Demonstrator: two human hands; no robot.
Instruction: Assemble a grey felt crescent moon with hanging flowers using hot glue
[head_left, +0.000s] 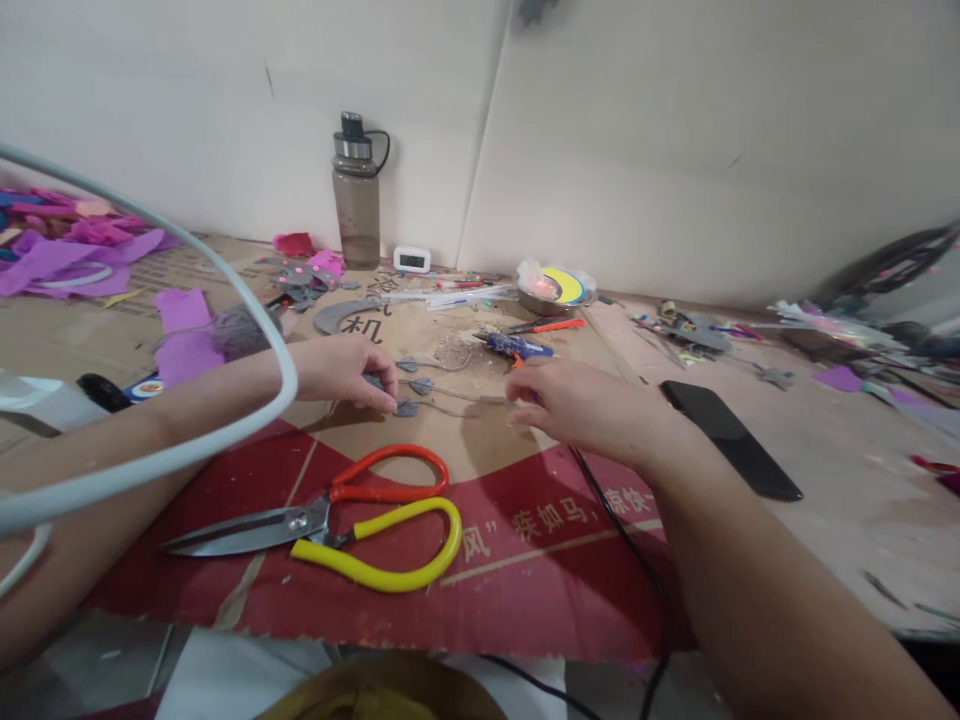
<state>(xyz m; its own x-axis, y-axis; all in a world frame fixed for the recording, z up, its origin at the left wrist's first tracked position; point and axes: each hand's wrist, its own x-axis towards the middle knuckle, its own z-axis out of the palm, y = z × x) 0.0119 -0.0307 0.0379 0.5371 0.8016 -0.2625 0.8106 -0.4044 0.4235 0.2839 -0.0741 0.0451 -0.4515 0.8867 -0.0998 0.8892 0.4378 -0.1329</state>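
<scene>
My left hand point(351, 372) is closed, with its fingertips pinched at the edge of a small grey leaf-shaped piece point(407, 408) on the cardboard. Two similar grey leaves point(421, 385) lie just beyond it, each on a thin cord. The cords point(465, 399) stretch rightward over the cardboard. At their far end my right hand point(551, 400) has its fingers bent together around a cord end; the fingertips are slightly blurred. Closer to me lie scissors point(319, 522) with one red and one yellow handle, blades pointing left. Beyond my right hand is a blue glue gun point(517, 347).
A white cable point(289, 370) loops across the left foreground. At the back stand a bottle point(356, 200), a small clock point(412, 260) and a metal bowl point(541, 300). A black phone point(731, 440) lies right of my right arm. Purple scraps point(184, 325) lie left; a black cord point(622, 535) hangs off the front.
</scene>
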